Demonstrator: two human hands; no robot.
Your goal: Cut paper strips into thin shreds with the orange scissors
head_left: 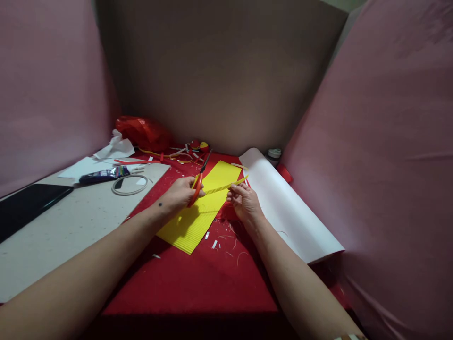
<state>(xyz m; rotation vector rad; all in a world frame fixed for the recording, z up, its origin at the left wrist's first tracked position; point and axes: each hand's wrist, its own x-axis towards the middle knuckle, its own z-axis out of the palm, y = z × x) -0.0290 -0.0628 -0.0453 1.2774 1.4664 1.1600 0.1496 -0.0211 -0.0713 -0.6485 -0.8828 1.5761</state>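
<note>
My left hand (179,192) is closed around the orange handles of a pair of scissors (200,177), whose dark blades point up and away. My right hand (244,200) pinches one end of a narrow yellow corrugated strip (222,188) that runs from the scissors towards the right. Both hands hover over a yellow corrugated sheet (198,217) lying on a red surface (198,278).
A curled white paper sheet (286,208) lies to the right. At the left are a grey board (71,226), a dark phone or tablet (24,203), a tube (102,175), a ring (130,184) and a red bag (145,132). Paper scraps litter the red surface.
</note>
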